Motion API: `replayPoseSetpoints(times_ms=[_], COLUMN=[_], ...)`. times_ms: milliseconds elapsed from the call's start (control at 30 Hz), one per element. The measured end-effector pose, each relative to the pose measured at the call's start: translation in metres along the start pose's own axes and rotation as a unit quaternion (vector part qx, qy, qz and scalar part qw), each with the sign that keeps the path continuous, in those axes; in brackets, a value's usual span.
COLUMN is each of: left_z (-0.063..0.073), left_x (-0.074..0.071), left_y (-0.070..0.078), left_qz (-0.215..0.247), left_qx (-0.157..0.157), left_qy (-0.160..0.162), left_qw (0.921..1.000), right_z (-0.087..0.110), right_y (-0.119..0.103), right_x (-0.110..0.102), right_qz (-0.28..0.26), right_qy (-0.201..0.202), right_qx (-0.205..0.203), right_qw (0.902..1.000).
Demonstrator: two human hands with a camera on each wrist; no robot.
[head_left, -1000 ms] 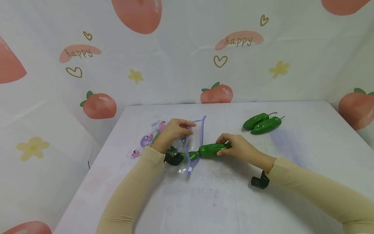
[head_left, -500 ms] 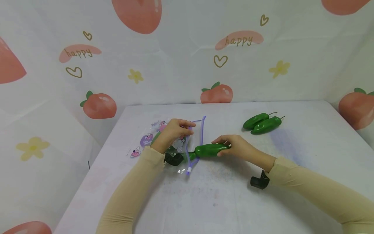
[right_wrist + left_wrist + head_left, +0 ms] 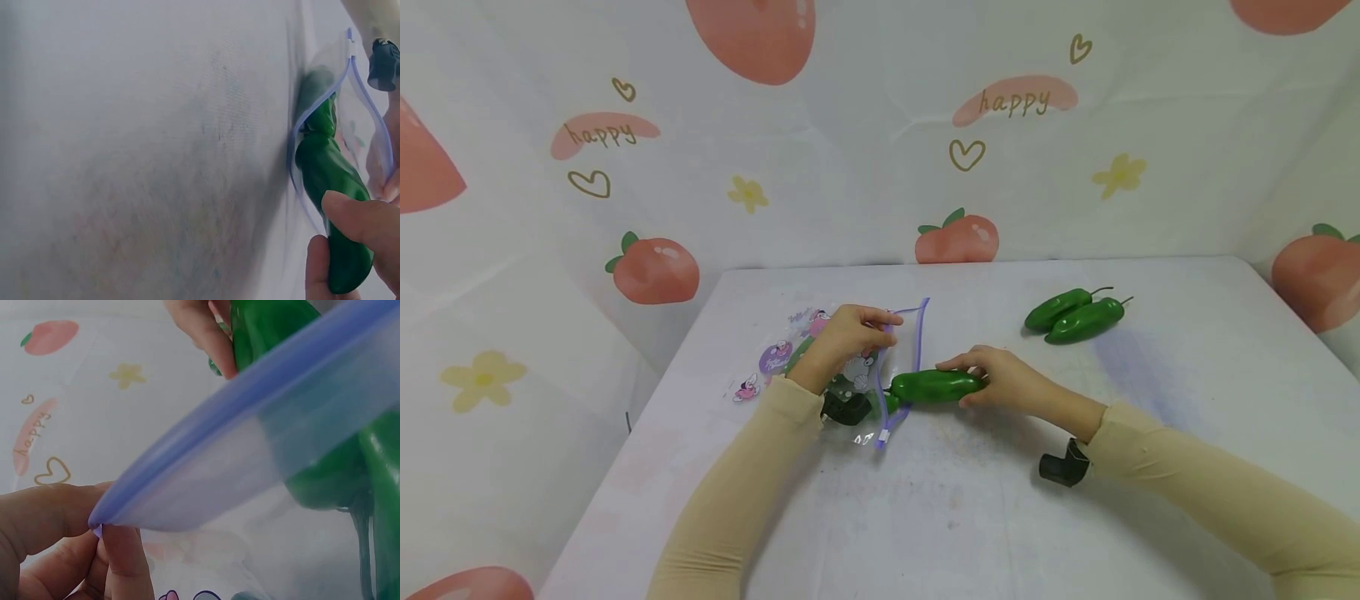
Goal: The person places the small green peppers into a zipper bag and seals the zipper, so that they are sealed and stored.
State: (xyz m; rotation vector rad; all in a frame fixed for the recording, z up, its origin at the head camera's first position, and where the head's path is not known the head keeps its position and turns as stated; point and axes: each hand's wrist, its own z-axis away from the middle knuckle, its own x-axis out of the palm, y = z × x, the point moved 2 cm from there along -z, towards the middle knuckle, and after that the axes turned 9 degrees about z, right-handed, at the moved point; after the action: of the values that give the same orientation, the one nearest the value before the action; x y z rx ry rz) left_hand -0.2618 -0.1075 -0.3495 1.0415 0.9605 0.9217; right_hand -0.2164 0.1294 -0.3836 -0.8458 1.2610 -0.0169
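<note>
My left hand (image 3: 852, 340) pinches the purple-edged rim of a clear zip bag (image 3: 922, 333) printed with pink cartoon figures, holding its mouth apart. In the left wrist view the purple rim (image 3: 187, 450) runs from the thumb and fingertips across the picture. My right hand (image 3: 1009, 379) grips a green pepper (image 3: 932, 387) by its tip. Stem end first, that pepper reaches into the bag's mouth, as the right wrist view shows. Another green pepper (image 3: 320, 114) lies inside the bag, against the stem end of the held one. The left hand hides part of the bag.
Two more green peppers (image 3: 1084, 322) lie side by side at the back right of the white table (image 3: 970, 517). A printed cloth (image 3: 850, 167) hangs behind the table. Each wrist carries a black camera (image 3: 1063, 465).
My right hand has moved slightly left, and the pepper in it has gone from the bag's edge into its mouth. The left hand keeps its place on the rim.
</note>
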Motion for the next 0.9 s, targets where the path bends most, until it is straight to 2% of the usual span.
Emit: replayPoseSetpoints(times_ms=[200,500,900], left_z=[-0.0009,0.0002,-0.0015], left_x=[-0.0002,-0.0009,-0.0002], left_y=[-0.0009,0.0003,0.0006], left_qz=[-0.001,0.001,0.003], left_qx=[-0.001,0.005,0.004], left_qy=[0.001,-0.005,-0.003], left_qw=[1.0000,1.0000,1.0000], right_z=[-0.0018,-0.0014,-0.0045], right_y=[0.0013,0.0023,-0.0012], right_x=[0.0031,0.0020,0.0039], right_qz=[0.015,-0.022,-0.028], right_qy=[0.014,0.019,0.020], right_qx=[-0.025,0.004,-0.008], right_qw=[0.9995,0.9996,0.9994])
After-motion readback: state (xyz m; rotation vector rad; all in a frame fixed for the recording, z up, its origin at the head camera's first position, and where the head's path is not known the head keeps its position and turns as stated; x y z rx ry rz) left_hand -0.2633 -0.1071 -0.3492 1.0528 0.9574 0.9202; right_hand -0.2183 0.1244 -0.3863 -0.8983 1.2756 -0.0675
